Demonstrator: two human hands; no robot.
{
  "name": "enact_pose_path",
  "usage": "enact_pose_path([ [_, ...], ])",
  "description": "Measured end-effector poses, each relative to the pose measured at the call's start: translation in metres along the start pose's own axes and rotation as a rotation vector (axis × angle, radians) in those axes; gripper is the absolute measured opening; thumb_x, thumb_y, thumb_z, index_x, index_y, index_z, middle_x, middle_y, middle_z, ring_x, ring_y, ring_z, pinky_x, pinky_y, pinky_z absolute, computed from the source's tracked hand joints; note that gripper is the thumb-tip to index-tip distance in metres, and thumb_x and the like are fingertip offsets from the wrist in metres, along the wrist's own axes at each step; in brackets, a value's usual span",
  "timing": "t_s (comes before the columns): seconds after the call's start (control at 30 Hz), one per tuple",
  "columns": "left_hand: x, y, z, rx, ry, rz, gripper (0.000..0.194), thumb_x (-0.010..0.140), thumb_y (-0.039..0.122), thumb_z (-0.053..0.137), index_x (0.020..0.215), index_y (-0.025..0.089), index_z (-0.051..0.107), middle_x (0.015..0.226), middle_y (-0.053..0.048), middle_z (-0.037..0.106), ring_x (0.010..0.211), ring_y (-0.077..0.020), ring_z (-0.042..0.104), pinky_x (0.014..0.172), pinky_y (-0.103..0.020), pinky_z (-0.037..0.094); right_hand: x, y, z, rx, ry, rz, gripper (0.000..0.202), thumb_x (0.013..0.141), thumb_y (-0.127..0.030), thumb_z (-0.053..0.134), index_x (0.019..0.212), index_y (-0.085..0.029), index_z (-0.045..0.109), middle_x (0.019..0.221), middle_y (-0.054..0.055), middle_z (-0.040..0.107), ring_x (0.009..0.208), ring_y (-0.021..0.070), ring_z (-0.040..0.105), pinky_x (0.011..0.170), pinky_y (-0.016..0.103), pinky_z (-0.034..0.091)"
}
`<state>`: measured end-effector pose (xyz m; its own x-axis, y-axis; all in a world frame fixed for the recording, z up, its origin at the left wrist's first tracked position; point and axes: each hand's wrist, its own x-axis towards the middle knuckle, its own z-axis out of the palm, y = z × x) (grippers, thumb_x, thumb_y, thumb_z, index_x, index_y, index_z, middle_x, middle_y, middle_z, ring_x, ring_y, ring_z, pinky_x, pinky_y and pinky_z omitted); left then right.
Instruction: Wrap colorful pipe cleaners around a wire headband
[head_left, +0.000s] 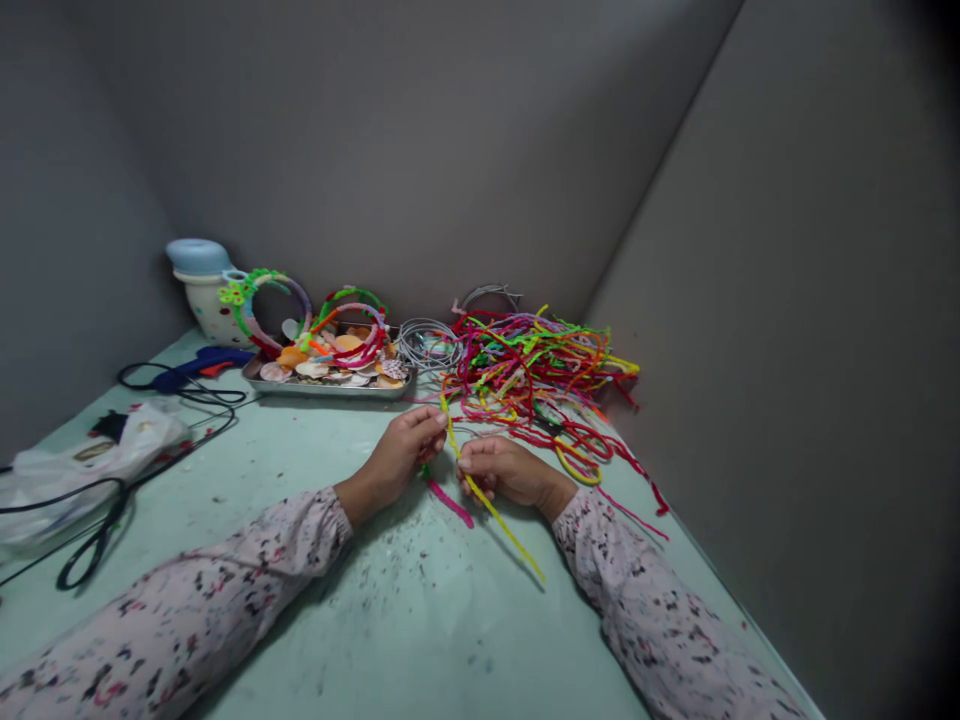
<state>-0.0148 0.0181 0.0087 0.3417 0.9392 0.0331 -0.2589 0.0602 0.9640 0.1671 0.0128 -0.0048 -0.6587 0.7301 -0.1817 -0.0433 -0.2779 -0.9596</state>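
Left hand [401,452] and right hand [511,470] pinched one yellow pipe cleaner [510,533], fingertips closed, inside the table's [450,630] right edge.

A blue-lidded container [210,308] stands by the grey wall [375,150], a black cord [118,508] looping beside a plastic bag [154,432].

A pale green table [450,640] is spotted with dark specks [379,575]. With twelve at its far edge, a white plastic bag [142,435] and a black cord [120,505] lie toward nine, a blue tool [171,382] at ten, a dotted container [214,308] between ten and eleven, a metal tray [330,391] at eleven, coiled wire [420,362] at twelve, and bright fuzzy strands [532,365] heaped at one.
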Motion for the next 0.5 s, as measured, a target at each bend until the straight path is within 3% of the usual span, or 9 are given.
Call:
enact_pose_path([
  [0.23,0.0026,0.0018,-0.0016,-0.042,0.056,0.03,0.026,0.075,0.039,0.066,0.077,0.016,0.055,0.058,0.005,0.045,0.047,-0.0046,0.036,0.042,-0.017,0.022,0.0004,-0.0013,0.0022,-0.064,-0.008,0.011,0.021,0.074,-0.032,0.066,0.071,-0.013,0.06,0.056,-0.001,0.062,0.039,0.0052,0.046,0.037,0.015,0.032],
  [0.5,0.0045,0.0053,-0.0035,-0.091,0.118,0.0,0.02,0.074,0.03,0.065,0.071,0.016,0.052,0.054,0.005,0.046,0.044,-0.0041,0.035,0.041,-0.015,0.023,-0.0004,-0.0029,0.0032,-0.128,0.009,0.013,0.021,0.075,-0.033,0.066,0.071,-0.014,0.058,0.057,-0.001,0.062,0.041,0.0053,0.045,0.04,0.016,0.032],
])
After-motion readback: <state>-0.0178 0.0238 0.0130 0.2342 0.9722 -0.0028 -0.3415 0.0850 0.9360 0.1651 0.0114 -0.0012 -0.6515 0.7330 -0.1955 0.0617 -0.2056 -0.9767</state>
